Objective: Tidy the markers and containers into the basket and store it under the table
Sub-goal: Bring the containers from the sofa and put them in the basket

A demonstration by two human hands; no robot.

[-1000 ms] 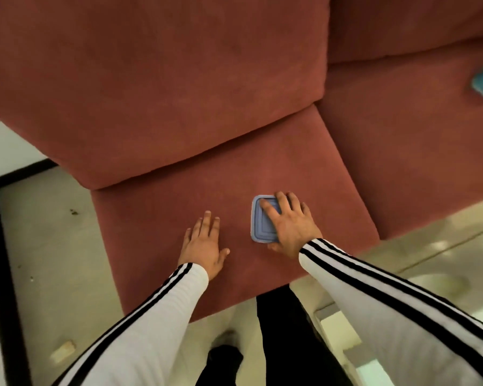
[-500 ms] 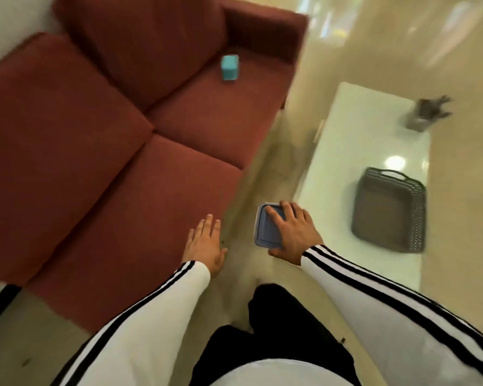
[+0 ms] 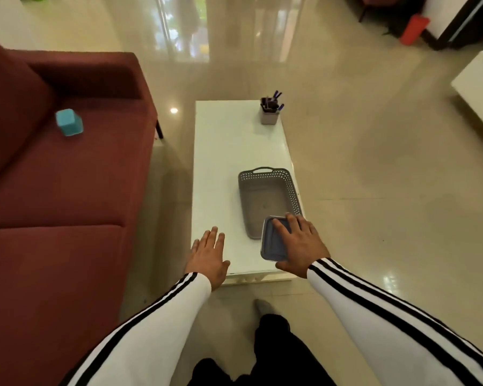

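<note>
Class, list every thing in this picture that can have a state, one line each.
grey basket: empty, on the white table.
blue container: gripped by the right hand, over the basket's near end.
left hand: open, holding nothing.
marker cup: upright, holding markers.
teal container: on the sofa seat.

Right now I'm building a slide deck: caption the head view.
Right hand holds a blue container by the grey basket on the white table; left hand open.
</note>
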